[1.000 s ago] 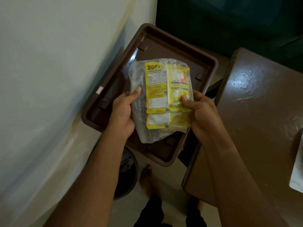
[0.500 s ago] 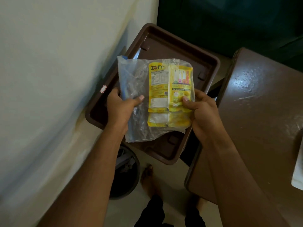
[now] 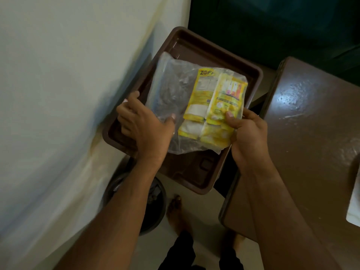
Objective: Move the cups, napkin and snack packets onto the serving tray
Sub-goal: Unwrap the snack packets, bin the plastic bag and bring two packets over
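Two snack packets, one clear packet and one yellow packet, are hovering over the one brown serving tray, the left hand pinching the clear one and the right hand pinching the yellow one

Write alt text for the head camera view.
Two hands hold snack packets above a brown serving tray: the left hand grips a clear packet, the right hand pinches a yellow packet. A brown table stands to the right, a pale wall to the left.
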`<state>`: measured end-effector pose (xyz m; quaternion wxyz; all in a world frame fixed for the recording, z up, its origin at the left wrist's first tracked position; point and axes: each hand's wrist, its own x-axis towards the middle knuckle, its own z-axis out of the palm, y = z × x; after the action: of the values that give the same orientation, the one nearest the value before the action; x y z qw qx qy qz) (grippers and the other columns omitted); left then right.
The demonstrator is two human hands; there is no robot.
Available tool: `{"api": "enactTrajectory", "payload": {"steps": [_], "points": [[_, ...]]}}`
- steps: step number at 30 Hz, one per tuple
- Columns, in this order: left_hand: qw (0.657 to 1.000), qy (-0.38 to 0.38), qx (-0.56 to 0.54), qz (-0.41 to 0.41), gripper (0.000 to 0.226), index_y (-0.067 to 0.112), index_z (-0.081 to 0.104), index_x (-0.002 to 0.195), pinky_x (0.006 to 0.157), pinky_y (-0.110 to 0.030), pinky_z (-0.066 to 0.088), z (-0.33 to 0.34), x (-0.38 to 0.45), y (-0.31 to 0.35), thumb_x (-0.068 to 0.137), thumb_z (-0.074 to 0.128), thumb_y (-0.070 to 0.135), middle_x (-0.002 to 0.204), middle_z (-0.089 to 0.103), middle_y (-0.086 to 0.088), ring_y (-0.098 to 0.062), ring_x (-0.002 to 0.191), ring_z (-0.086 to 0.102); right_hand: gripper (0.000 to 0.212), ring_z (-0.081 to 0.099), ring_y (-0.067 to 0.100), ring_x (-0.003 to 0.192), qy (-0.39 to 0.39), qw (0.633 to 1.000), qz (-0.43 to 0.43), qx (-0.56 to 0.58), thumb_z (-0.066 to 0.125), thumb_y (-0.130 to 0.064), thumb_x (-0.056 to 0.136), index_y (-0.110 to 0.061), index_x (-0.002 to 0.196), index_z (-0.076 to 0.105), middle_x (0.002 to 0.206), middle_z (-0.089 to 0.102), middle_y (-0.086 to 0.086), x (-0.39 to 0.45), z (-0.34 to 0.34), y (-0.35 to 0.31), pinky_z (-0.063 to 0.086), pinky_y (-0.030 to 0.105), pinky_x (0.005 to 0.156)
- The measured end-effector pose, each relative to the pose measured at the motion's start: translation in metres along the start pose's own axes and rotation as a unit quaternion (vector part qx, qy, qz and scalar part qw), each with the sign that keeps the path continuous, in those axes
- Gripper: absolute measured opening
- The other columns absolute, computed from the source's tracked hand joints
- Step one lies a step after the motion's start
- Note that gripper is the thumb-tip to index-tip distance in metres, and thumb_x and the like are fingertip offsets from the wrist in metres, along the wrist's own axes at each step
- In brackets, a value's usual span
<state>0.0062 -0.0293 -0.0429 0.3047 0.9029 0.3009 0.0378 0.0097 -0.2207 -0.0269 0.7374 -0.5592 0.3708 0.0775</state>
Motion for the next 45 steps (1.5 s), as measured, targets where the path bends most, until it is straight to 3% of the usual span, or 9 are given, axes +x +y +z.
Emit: {"api": "enactTrajectory", "payload": {"steps": [4, 7, 11, 14, 22, 29, 36, 41, 45], "points": [[0.995, 0.049, -0.085, 0.034, 0.043, 0.020, 0.065, 0.103, 0.076, -0.013, 0.045, -0.012, -0.033, 0.008, 0.087, 0.069, 0.059, 0.101, 0.065, 0.007, -0.008, 0.087, 0.061, 0.037, 0.077, 0.032, 0.103, 0.065, 0.997, 0.001, 0.035, 0.071, -0.004, 0.095, 0.005, 0.129, 0.060, 0.122, 0.074, 0.017, 0.002, -0.001, -0.001, 0.064, 0.055, 0.085], [0.973, -0.191, -0.093, -0.091, 0.077, 0.018, 0.071, 0.065, 0.061, -0.035, 0.055, -0.013, -0.058, 0.019, 0.084, 0.043, 0.087, 0.060, 0.072, 0.001, -0.020, 0.057, 0.070, 0.035, 0.076, 0.035, 0.104, 0.108, 0.993, -0.016, 0.038, 0.075, -0.008, 0.094, 0.011, 0.119, 0.060, 0.118, 0.073, 0.023, -0.003, 0.007, 0.005, 0.063, 0.058, 0.087], [0.828, -0.422, -0.307, -0.206, 0.054, 0.028, 0.077, 0.110, 0.092, -0.049, 0.063, -0.008, -0.072, 0.034, 0.092, 0.055, 0.074, 0.101, 0.083, 0.001, -0.022, 0.092, 0.080, 0.028, 0.076, 0.030, 0.093, 0.133, 0.990, -0.036, -0.020, 0.078, -0.011, 0.091, -0.011, 0.076, 0.055, 0.089, 0.072, 0.015, -0.019, 0.019, 0.020, 0.065, 0.054, 0.082], [0.767, -0.370, -0.467, -0.238, 0.031, 0.024, 0.071, 0.127, 0.099, -0.041, 0.061, -0.003, -0.072, 0.039, 0.099, 0.069, 0.038, 0.117, 0.081, 0.002, -0.015, 0.111, 0.076, 0.032, 0.074, 0.033, 0.076, 0.087, 0.991, -0.064, -0.083, 0.084, -0.013, 0.085, -0.012, 0.067, 0.058, 0.079, 0.070, 0.022, -0.031, 0.022, 0.024, 0.064, 0.050, 0.072], [0.780, -0.245, -0.490, -0.303, 0.051, 0.011, 0.070, 0.126, 0.084, -0.041, 0.067, -0.001, -0.067, 0.040, 0.085, 0.069, -0.020, 0.113, 0.080, -0.010, -0.029, 0.103, 0.078, 0.030, 0.075, 0.039, 0.081, 0.122, 0.978, -0.115, -0.125, 0.080, -0.030, 0.090, -0.009, 0.074, 0.066, 0.082, 0.075, 0.019, -0.037, 0.020, 0.014, 0.064, 0.057, 0.072], [0.794, -0.144, -0.497, -0.320, 0.083, 0.012, 0.040, 0.131, 0.071, -0.030, 0.066, -0.003, -0.056, 0.041, 0.067, 0.078, -0.023, 0.123, 0.064, -0.008, -0.023, 0.110, 0.070, 0.012, 0.075, 0.009, 0.088, 0.104, 0.950, -0.197, -0.220, 0.079, -0.014, 0.090, -0.014, 0.102, 0.078, 0.092, 0.078, -0.003, -0.038, -0.003, 0.014, 0.066, 0.037, 0.083], [0.741, -0.227, -0.551, -0.309, 0.071, 0.005, 0.050, 0.141, 0.070, -0.024, 0.063, -0.014, -0.050, 0.051, 0.078, 0.074, -0.017, 0.126, 0.074, -0.015, -0.024, 0.101, 0.079, 0.078, 0.054, 0.014, 0.123, 0.041, 0.887, -0.291, -0.356, 0.060, 0.019, 0.075, -0.018, 0.144, 0.050, 0.142, 0.043, 0.006, -0.032, -0.007, 0.013, 0.056, 0.025, 0.099], [0.742, -0.281, -0.527, -0.304, 0.055, -0.004, 0.060, 0.131, 0.070, -0.027, 0.064, -0.025, -0.053, 0.047, 0.079, 0.061, -0.021, 0.106, 0.074, -0.015, -0.019, 0.087, 0.077, 0.022, 0.077, 0.035, 0.097, 0.080, 0.991, -0.044, 0.101, 0.059, 0.005, 0.088, -0.002, 0.108, 0.066, 0.109, 0.070, 0.017, -0.021, -0.013, -0.014, 0.066, 0.037, 0.075], [0.742, -0.299, -0.518, -0.303, 0.043, 0.001, 0.065, 0.112, 0.072, -0.031, 0.065, -0.029, -0.055, 0.042, 0.081, 0.054, -0.026, 0.109, 0.075, -0.021, -0.025, 0.090, 0.080, 0.050, 0.078, 0.032, 0.098, 0.068, 0.991, 0.010, 0.115, 0.079, -0.005, 0.087, 0.003, 0.129, 0.054, 0.123, 0.069, 0.021, -0.016, -0.021, -0.025, 0.065, 0.035, 0.075]]}}
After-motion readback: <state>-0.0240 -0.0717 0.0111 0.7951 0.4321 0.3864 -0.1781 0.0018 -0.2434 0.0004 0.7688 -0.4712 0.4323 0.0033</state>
